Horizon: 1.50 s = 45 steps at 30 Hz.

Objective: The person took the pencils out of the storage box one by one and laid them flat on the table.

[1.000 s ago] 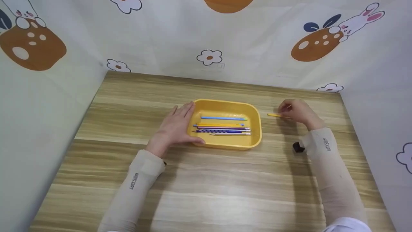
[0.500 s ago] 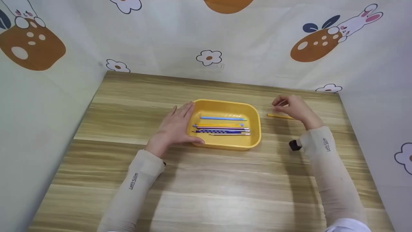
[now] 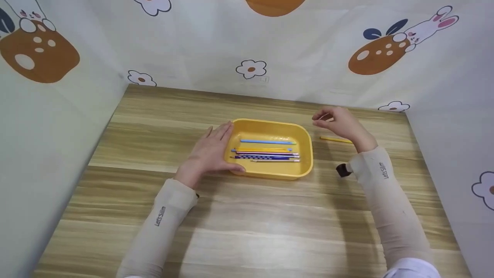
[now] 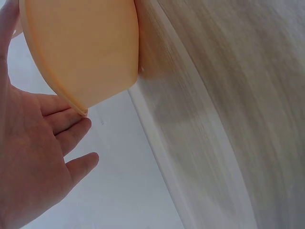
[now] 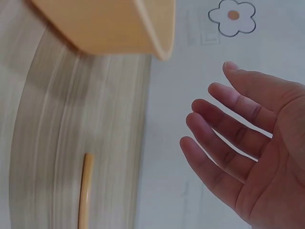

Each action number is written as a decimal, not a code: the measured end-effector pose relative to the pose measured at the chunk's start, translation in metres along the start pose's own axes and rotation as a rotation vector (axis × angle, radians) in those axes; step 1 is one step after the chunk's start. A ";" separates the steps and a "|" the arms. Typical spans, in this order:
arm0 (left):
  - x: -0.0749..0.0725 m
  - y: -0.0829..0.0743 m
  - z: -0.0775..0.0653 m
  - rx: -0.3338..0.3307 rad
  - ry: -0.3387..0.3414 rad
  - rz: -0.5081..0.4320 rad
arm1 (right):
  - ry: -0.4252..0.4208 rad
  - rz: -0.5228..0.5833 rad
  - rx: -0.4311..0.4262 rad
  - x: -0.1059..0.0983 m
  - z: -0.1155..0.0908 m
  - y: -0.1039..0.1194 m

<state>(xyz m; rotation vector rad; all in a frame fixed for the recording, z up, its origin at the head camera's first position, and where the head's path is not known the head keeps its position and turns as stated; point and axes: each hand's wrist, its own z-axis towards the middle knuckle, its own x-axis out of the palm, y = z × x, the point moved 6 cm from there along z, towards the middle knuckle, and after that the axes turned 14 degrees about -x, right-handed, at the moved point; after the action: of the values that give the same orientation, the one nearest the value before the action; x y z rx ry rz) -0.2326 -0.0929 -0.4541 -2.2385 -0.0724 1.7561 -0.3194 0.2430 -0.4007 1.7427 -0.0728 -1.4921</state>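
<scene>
A yellow plastic tray (image 3: 270,175) holds several pencils, among them a light blue pencil (image 3: 268,142) and a dark blue patterned pencil (image 3: 262,157). At the tray's left end rests my left hand (image 3: 208,154), its fingers straight along the rim and its thumb at the front left corner. In the left wrist view, fingertips (image 4: 81,124) touch the tray's edge. My right hand (image 3: 341,123) is raised just right of the tray, fingers relaxed and holding nothing. Below it on the table lies a single yellow pencil (image 3: 335,139), also visible in the right wrist view.
The wood-grain table (image 3: 247,216) is bounded by a pale patterned curtain (image 3: 193,50) at the back and sides. A small black wrist camera (image 3: 342,170) sits under the right sleeve.
My right hand has let go of the yellow pencil, risen, and moved left toward the tray. The pencil stays on the table. The left hand and tray have not moved.
</scene>
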 end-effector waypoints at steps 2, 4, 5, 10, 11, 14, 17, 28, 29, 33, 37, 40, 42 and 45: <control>0.000 0.000 0.000 0.000 0.000 0.002 | 0.001 0.008 -0.018 0.003 0.004 0.006; 0.000 0.000 0.000 -0.002 0.000 0.003 | 0.001 0.014 -0.034 0.005 0.008 0.011; 0.000 0.000 0.000 -0.002 0.000 0.001 | 0.001 0.018 -0.041 0.007 0.010 0.013; 0.000 0.000 0.000 -0.006 0.002 -0.007 | 0.012 0.037 -0.068 0.014 0.019 0.025; 0.000 0.000 0.001 -0.008 0.004 -0.009 | 0.012 0.041 -0.074 0.015 0.021 0.028; 0.001 0.000 0.001 -0.002 -0.002 -0.002 | 0.015 0.055 -0.100 0.018 0.025 0.034; 0.001 0.000 0.002 0.003 -0.005 0.002 | 0.020 0.072 -0.116 0.021 0.028 0.039; 0.002 0.001 0.002 0.003 -0.014 0.001 | 0.008 0.076 -0.126 0.027 0.043 0.059; 0.003 0.001 0.002 0.004 -0.015 0.003 | 0.007 0.076 -0.130 0.028 0.045 0.061; 0.003 0.001 0.001 0.003 -0.015 0.001 | 0.004 0.081 -0.136 0.032 0.050 0.069; 0.003 0.001 0.001 -0.004 -0.012 -0.010 | 0.000 0.078 -0.158 0.038 0.056 0.075; 0.003 0.001 0.001 -0.007 -0.012 -0.026 | -0.005 0.078 -0.188 0.044 0.060 0.081; 0.002 0.001 0.001 -0.007 -0.012 -0.038 | -0.009 0.090 -0.206 0.048 0.063 0.085; 0.002 0.001 0.000 -0.005 -0.015 -0.042 | -0.015 0.112 -0.247 0.056 0.066 0.090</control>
<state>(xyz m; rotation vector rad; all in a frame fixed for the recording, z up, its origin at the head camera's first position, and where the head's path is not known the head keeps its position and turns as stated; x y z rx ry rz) -0.2322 -0.0934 -0.4561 -2.2113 -0.1261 1.7526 -0.3187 0.1186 -0.3880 1.5058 0.0059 -1.3709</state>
